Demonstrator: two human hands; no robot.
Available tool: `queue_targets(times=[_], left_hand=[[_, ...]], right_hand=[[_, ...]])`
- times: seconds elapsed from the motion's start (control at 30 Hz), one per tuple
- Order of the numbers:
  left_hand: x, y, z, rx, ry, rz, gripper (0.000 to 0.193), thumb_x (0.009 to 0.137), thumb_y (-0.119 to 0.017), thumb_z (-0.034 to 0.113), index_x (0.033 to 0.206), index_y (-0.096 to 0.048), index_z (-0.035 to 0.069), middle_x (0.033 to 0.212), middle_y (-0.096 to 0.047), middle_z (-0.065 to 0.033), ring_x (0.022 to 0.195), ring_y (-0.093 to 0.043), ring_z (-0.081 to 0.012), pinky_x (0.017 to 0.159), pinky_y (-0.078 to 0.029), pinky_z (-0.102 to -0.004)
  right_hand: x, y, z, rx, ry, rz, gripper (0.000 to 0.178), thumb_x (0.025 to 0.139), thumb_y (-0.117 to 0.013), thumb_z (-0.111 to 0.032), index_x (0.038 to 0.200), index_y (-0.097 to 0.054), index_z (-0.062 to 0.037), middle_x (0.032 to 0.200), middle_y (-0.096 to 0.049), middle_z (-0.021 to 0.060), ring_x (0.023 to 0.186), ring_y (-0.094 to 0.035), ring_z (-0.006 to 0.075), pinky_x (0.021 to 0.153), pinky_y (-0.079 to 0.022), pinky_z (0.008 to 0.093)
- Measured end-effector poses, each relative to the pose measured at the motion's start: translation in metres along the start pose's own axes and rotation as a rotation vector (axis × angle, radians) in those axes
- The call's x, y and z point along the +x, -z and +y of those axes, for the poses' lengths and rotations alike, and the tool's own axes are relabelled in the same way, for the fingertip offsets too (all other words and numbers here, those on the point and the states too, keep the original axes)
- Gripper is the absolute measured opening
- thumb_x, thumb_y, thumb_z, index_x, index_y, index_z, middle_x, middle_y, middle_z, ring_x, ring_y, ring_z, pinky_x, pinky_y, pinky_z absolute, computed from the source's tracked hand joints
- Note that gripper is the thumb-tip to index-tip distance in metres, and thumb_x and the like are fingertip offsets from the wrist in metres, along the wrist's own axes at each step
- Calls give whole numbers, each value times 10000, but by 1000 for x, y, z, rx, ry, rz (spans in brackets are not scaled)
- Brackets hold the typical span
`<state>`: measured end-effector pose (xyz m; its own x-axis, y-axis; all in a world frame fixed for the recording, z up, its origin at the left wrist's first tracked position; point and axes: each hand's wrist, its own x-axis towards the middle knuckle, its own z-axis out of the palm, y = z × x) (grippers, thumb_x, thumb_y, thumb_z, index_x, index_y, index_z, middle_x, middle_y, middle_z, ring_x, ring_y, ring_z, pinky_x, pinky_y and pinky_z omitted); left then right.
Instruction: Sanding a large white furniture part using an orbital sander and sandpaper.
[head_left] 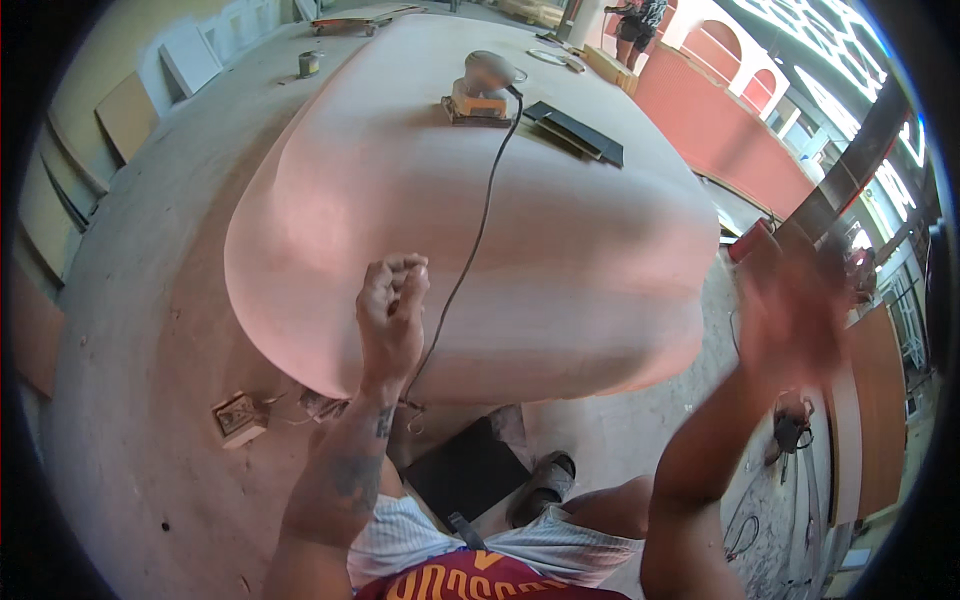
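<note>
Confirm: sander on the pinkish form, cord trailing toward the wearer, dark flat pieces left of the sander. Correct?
Not quite: the dark flat pieces lie right of the sander, as the head view shows. The pinkish form and cord are as stated.

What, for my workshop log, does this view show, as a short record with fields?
left hand: curled, nothing visible in it
right hand: raised, blurred, contents unclear
centre: large rounded pinkish-white form
tool: electric sander on the form, no hand on it
cord: runs from the sander toward the form's near edge
beside sander: dark flat panels
background: another person
</note>
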<state>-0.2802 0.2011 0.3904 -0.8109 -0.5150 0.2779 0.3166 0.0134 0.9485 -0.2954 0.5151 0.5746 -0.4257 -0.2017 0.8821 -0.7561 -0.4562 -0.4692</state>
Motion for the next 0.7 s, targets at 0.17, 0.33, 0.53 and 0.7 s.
queue_targets(times=[0.17, 0.33, 0.53, 0.7], left_hand=[[-9, -10, 4, -42, -4, 0, 183, 1062, -663, 207, 1153, -661, 49, 945, -696, -20, 763, -573, -49, 672, -481, -235], [-2, -6, 4, -21, -43, -33, 139, 1073, -636, 152, 1140, -652, 31, 1135, -695, -54, 865, -602, -75, 760, -508, -238], [1, 3, 6, 55, 58, -112, 150, 1078, -627, 162, 1155, -655, 36, 1159, -675, -45, 871, -602, -80, 760, -514, -258], [0, 4, 9, 110, -19, -114, 166, 1055, -659, 187, 1106, -710, 38, 1210, -638, -75, 930, -669, -141, 697, -534, -272]], right_hand=[[83, 77, 223, -785, -657, 26, 293, 1021, -694, -321, 976, -754, -38, 901, -737, 28, 753, -652, 142, 703, -510, 306], [88, 124, 326, -1618, -515, -162, 274, 980, -654, -310, 1178, -793, -181, 1240, -753, 96, 1167, -708, 334, 991, -545, 479], [101, 135, 346, -1901, -763, -473, 280, 963, -606, -249, 1177, -776, -189, 1298, -722, 71, 1239, -679, 302, 993, -529, 497], [107, 130, 324, -2320, -284, -181, 206, 993, -578, -265, 1111, -731, -195, 1164, -669, 50, 1086, -669, 273, 916, -491, 490]])
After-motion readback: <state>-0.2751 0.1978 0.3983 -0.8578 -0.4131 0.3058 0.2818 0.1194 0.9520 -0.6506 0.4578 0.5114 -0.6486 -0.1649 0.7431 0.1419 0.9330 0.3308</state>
